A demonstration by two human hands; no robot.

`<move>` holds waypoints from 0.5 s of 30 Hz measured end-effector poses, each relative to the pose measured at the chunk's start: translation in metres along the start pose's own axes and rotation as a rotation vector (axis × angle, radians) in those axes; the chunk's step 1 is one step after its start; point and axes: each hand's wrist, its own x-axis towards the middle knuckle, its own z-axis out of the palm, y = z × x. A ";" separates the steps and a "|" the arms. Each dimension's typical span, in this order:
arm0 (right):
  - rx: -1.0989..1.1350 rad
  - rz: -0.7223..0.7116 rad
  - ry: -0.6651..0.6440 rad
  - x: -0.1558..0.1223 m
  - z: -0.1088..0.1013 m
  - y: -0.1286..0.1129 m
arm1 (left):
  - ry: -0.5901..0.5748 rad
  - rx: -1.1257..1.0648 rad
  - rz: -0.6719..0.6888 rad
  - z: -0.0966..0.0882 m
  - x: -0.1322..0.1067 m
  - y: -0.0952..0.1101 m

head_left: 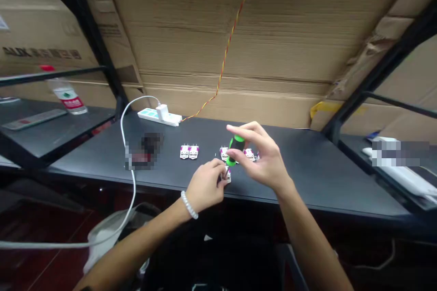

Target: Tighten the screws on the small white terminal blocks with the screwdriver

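My right hand (262, 157) is closed around a green and black screwdriver (235, 150), which points down and to the left. Its tip meets a small white and purple part (227, 176) that my left hand (205, 186) pinches at the near edge of the dark table (321, 177). A beaded bracelet sits on my left wrist. Two like parts (189, 152) lie side by side to the left, and more of them (248, 154) lie behind my right hand, partly hidden.
A white power strip (159, 117) with a charger and a white cable (128, 154) lies at the table's back left. A red and yellow wire (227, 47) hangs down the cardboard wall. A bottle (66, 93) stands on the left shelf. A blurred dark object (145, 150) sits left of the parts.
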 end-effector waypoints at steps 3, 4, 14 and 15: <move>-0.053 -0.055 0.036 0.001 -0.001 0.001 | -0.009 0.009 0.003 0.000 0.000 0.000; -0.030 -0.052 0.021 0.000 -0.002 0.001 | -0.012 0.012 0.002 0.000 0.000 0.000; 0.178 0.039 -0.055 -0.007 -0.004 0.000 | -0.023 0.082 -0.001 -0.001 0.003 0.004; 0.164 0.036 -0.046 -0.006 -0.003 0.000 | -0.027 0.095 -0.001 -0.001 0.004 0.005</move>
